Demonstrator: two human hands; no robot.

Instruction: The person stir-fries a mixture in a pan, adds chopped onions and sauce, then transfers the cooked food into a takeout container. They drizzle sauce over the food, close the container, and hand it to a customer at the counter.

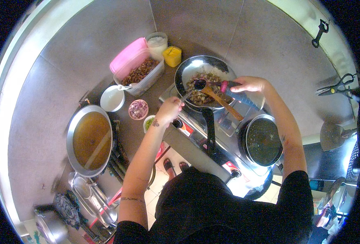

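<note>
My left hand grips the thin handle of a metal spoon, whose bowl holds dark liquid above a frying pan. In my right hand is a sauce bottle with dark contents, tipped sideways. Its pinkish-red neck points left toward the spoon's bowl; whether liquid is flowing is too small to tell. Chopped, browned food lies in the pan below. A wooden spatula leans in the pan, its handle over the near right rim. The pan's black handle points toward me.
The pan sits on a gas stove, with a pot of dark liquid at its right. Leftward are a pink bowl of chopped onion, a white bowl, a plastic food container and a wide basin of brown liquid.
</note>
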